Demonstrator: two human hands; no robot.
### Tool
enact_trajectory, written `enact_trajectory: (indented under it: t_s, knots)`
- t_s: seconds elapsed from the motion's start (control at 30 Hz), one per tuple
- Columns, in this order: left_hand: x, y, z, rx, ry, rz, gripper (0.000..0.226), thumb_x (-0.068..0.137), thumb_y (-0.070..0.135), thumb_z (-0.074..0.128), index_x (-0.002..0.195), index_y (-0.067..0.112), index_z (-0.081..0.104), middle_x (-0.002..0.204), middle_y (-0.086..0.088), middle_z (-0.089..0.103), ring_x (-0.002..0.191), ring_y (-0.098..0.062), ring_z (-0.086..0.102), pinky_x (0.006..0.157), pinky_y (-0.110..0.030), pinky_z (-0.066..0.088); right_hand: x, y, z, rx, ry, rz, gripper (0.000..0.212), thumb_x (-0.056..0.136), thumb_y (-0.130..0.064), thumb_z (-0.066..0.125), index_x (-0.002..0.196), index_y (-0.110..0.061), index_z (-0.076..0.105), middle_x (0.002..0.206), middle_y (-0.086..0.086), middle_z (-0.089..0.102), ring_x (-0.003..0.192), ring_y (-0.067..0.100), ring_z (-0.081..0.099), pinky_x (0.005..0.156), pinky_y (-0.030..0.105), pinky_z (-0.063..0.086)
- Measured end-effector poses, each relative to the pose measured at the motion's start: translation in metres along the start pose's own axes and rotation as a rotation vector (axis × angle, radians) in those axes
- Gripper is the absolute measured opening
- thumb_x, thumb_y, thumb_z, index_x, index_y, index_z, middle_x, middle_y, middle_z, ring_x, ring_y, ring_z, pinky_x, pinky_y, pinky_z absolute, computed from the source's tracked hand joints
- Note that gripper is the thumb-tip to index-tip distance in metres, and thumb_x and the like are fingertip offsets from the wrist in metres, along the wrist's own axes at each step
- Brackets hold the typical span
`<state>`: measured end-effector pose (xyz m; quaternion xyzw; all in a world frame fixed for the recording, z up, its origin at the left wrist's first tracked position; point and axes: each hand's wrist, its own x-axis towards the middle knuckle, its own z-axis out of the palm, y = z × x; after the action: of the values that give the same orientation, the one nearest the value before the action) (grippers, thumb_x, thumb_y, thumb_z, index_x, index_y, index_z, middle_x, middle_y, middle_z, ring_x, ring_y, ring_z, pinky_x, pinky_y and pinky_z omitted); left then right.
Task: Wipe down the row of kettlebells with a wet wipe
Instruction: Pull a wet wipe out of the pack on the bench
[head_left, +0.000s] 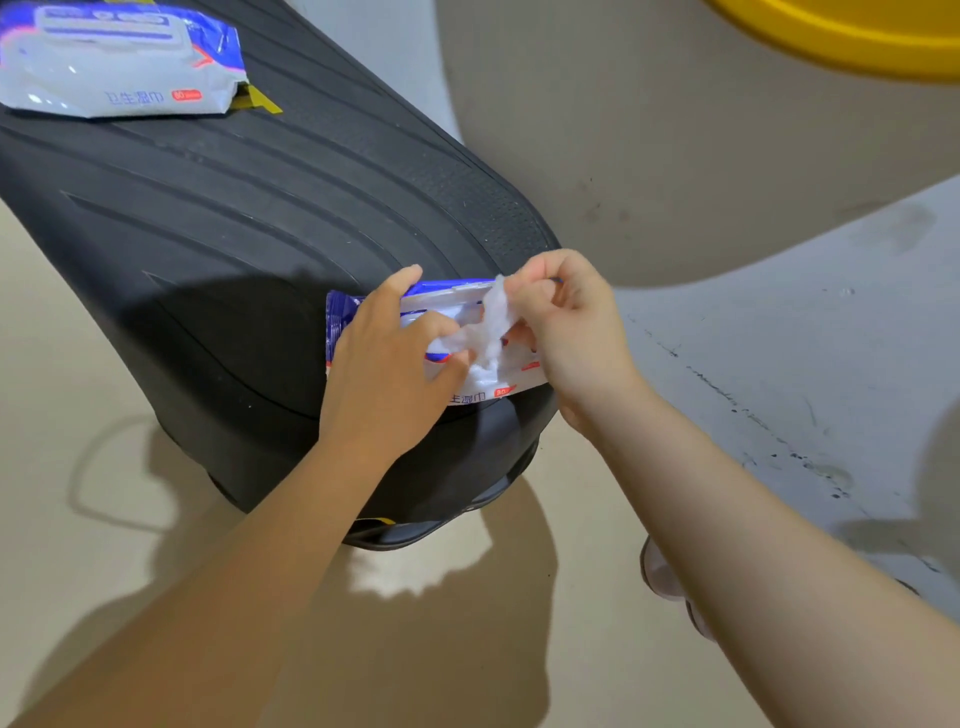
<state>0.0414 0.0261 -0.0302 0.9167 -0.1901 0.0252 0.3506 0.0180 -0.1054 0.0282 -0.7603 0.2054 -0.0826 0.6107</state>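
Left hand (387, 364) presses a blue-and-white plastic wipe pack (447, 312) down; right hand (566, 322), its grip pinched tight, holds a crumpled white wet wipe (491, 327) just above the pack.

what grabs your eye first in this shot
At centre, the right hand pinches a white wet wipe out of a pack that the left hand steadies on a black ridged platform. A second pack lies top left.
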Motion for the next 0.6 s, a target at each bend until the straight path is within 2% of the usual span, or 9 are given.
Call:
enact_trajectory:
  t_s: [0.1, 0.2, 0.3, 0.4, 0.5, 0.57, 0.6]
  knots:
    - [-0.001, 0.001, -0.003, -0.037, 0.022, -0.033, 0.022, 0.080, 0.030, 0.063, 0.090, 0.011, 0.065, 0.142, -0.007, 0.042, 0.126, -0.027, 0.044, 0.095, -0.044, 0.040, -0.002, -0.004, -0.015, 0.110, 0.212, -0.068, 0.023, 0.091, -0.006, 0.050, 0.075, -0.021, 0.044, 0.069, 0.012, 0.048, 0.059, 0.019, 0.045, 0.048, 0.022, 0.038]
    - [-0.008, -0.004, -0.001, 0.030, 0.108, 0.180, 0.022, 0.082, 0.029, 0.052, 0.098, 0.017, 0.060, 0.122, -0.010, 0.058, 0.109, -0.031, 0.056, 0.088, -0.044, 0.044, -0.006, 0.001, -0.038, 0.024, 0.386, 0.018, 0.022, 0.091, -0.010, 0.050, 0.075, -0.024, 0.044, 0.066, -0.002, 0.044, 0.056, 0.015, 0.041, 0.051, 0.023, 0.035]
    - [-0.011, 0.000, 0.001, 0.221, 0.039, 0.285, 0.025, 0.085, 0.031, 0.053, 0.107, 0.020, 0.058, 0.100, -0.007, 0.067, 0.090, -0.029, 0.062, 0.085, -0.036, 0.039, -0.022, 0.012, -0.053, -0.114, 0.306, 0.155, 0.008, 0.089, -0.018, 0.052, 0.086, -0.025, 0.048, 0.071, 0.001, 0.049, 0.041, 0.013, 0.043, 0.038, 0.016, 0.029]
    - [-0.020, 0.010, 0.008, 0.435, 0.033, 0.335, 0.030, 0.084, 0.029, 0.049, 0.107, 0.015, 0.062, 0.082, -0.007, 0.070, 0.077, -0.028, 0.061, 0.088, -0.039, 0.039, -0.040, 0.025, -0.061, -0.114, 0.176, 0.261, 0.009, 0.090, -0.015, 0.057, 0.098, -0.015, 0.054, 0.069, -0.001, 0.058, 0.033, 0.007, 0.050, 0.033, 0.011, 0.030]
    - [-0.029, 0.032, 0.012, 0.422, 0.087, 0.208, 0.032, 0.083, 0.033, 0.045, 0.093, 0.011, 0.066, 0.081, -0.008, 0.069, 0.087, -0.029, 0.062, 0.102, -0.046, 0.027, -0.056, 0.033, -0.071, -0.137, 0.087, 0.263, 0.007, 0.085, -0.005, 0.063, 0.082, -0.011, 0.062, 0.066, -0.002, 0.060, 0.048, 0.005, 0.055, 0.049, 0.018, 0.042]
    - [-0.044, 0.053, 0.022, 0.308, 0.107, 0.210, 0.043, 0.084, 0.036, 0.042, 0.108, 0.006, 0.062, 0.100, -0.010, 0.070, 0.109, -0.032, 0.057, 0.104, -0.047, 0.025, -0.069, 0.038, -0.081, -0.057, 0.041, 0.287, 0.016, 0.084, -0.001, 0.062, 0.073, -0.011, 0.061, 0.064, 0.002, 0.059, 0.049, 0.008, 0.054, 0.051, 0.021, 0.044]
    - [-0.055, 0.067, 0.027, 0.181, 0.085, 0.230, 0.048, 0.084, 0.036, 0.042, 0.117, 0.004, 0.057, 0.112, -0.011, 0.066, 0.118, -0.032, 0.052, 0.104, -0.041, 0.026, -0.076, 0.041, -0.086, -0.004, 0.022, 0.310, 0.017, 0.085, -0.001, 0.062, 0.072, -0.011, 0.060, 0.065, 0.004, 0.059, 0.051, 0.012, 0.055, 0.052, 0.022, 0.046]
